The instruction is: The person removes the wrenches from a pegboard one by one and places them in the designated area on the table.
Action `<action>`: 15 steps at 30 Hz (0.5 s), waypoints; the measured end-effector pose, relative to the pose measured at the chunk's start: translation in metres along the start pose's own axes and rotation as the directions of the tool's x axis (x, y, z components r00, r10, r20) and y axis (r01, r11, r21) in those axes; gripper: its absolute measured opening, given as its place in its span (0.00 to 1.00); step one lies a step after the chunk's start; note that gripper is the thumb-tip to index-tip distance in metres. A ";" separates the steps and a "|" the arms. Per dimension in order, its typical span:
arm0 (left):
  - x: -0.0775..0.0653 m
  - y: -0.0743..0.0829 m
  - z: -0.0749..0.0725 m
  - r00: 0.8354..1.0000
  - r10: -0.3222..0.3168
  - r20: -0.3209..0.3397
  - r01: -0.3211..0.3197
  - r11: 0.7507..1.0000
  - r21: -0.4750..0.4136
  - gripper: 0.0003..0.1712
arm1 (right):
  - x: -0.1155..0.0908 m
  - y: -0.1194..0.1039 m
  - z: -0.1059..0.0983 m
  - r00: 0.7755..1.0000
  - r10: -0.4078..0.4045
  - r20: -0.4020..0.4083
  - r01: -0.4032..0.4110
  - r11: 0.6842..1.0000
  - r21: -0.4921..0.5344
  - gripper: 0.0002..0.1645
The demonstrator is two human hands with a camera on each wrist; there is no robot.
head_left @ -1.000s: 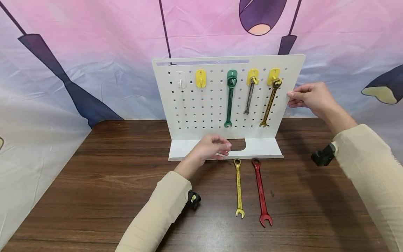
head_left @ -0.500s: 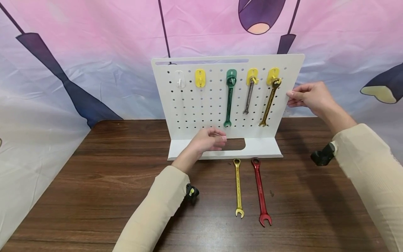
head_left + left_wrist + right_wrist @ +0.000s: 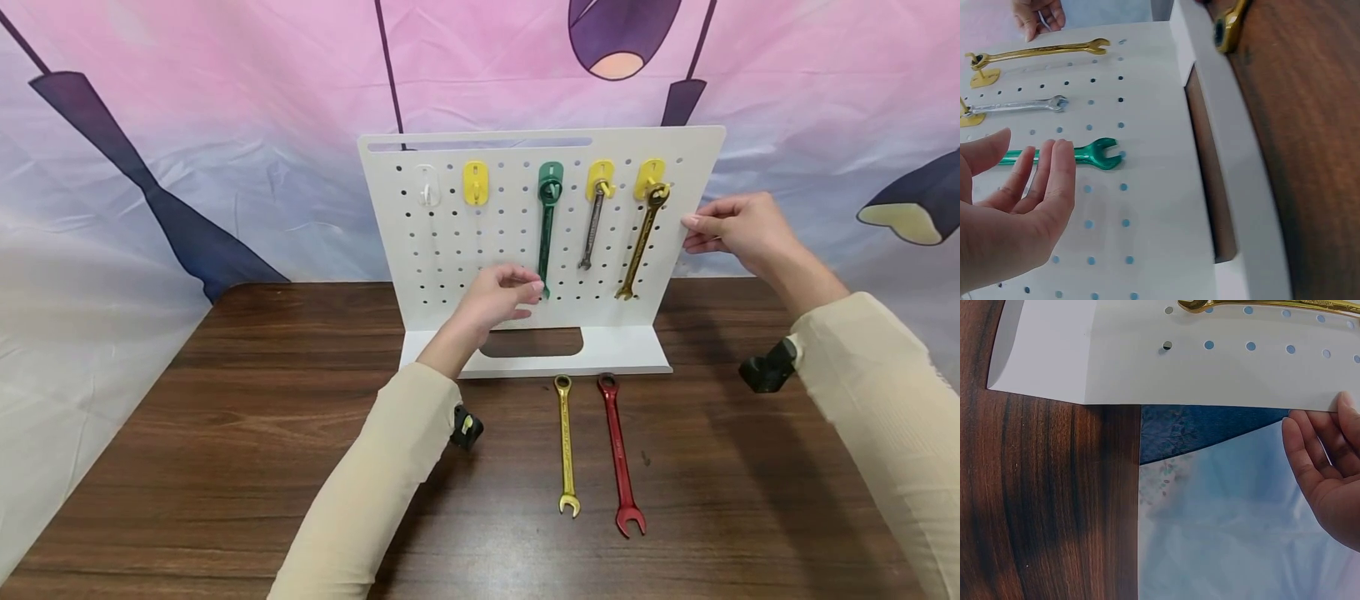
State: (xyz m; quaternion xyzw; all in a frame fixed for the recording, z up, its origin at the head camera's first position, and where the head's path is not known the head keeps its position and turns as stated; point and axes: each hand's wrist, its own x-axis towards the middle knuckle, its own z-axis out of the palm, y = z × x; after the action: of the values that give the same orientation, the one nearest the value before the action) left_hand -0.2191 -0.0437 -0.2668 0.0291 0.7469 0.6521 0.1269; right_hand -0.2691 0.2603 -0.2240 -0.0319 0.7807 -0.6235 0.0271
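Observation:
A white pegboard stand (image 3: 442,318) stands upright on the table. My right hand (image 3: 746,232) pinches its right edge between thumb and fingers, seen also in the right wrist view. On hooks hang a green combination wrench (image 3: 548,229), a small silver wrench (image 3: 592,229) and a dark gold wrench (image 3: 642,242). My left hand (image 3: 491,300) is close to the green wrench's lower open end. In the left wrist view its fingers (image 3: 1060,178) extend in front of the green shank, the thumb apart from them, and grip nothing.
Two wrenches lie on the wooden table (image 3: 247,433) before the stand: a yellow-gold one (image 3: 566,446) and a red one (image 3: 619,454). A white hook (image 3: 427,185) and a yellow hook (image 3: 476,183) on the board's left carry nothing. A patterned cloth (image 3: 285,100) hangs behind.
From beside the stand's base cutout, my left hand has risen to the lower end of the green wrench. My right hand keeps its place on the board's edge.

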 end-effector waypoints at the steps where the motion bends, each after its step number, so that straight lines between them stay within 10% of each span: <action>1: 0.001 0.002 0.000 1.000 0.008 -0.009 -0.008 1.000 0.007 0.12 | 0.000 0.000 0.000 1.000 -0.002 -0.001 0.002 1.000 -0.002 0.08; 15: 0.010 0.031 -0.003 0.984 0.103 -0.145 -0.103 0.995 0.007 0.11 | -0.001 0.000 0.000 1.000 -0.010 0.000 0.010 1.000 -0.013 0.08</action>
State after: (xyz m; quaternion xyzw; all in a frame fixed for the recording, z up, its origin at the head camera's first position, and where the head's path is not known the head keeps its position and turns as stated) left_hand -0.2333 -0.0395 -0.2377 0.0200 0.7514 0.6584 0.0382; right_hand -0.2678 0.2600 -0.2236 -0.0359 0.7845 -0.6186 0.0240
